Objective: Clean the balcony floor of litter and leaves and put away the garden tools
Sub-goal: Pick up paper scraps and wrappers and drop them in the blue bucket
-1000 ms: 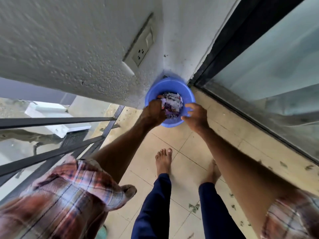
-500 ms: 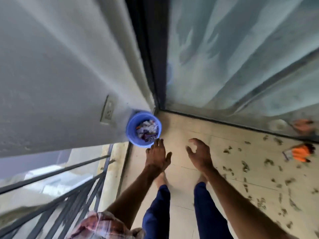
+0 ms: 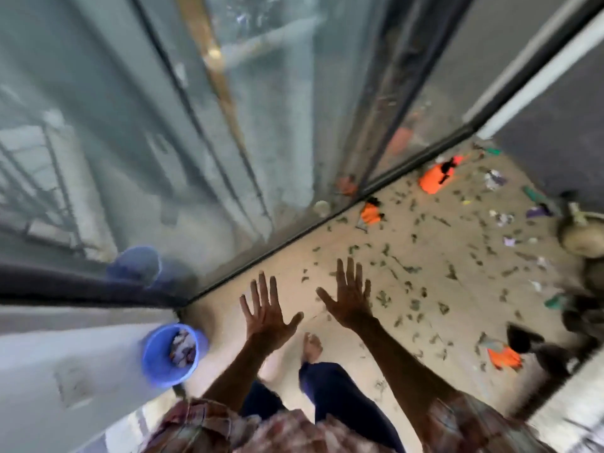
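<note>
We hold our left hand (image 3: 266, 317) and right hand (image 3: 349, 302) spread open and empty. Just beside us, the blue bucket (image 3: 156, 361) holds some litter. Farther on, leaves (image 3: 382, 299), paper scraps (image 3: 503, 219) and orange items (image 3: 436, 178) strew the floor (image 3: 434, 266); most work seems left.

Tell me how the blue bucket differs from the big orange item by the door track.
The blue bucket stands upright, tucked in the corner; the orange item lies out on the open balcony floor. The bucket holds crumpled litter; the orange item has only leaves scattered round it. Both rest on that floor.
</note>
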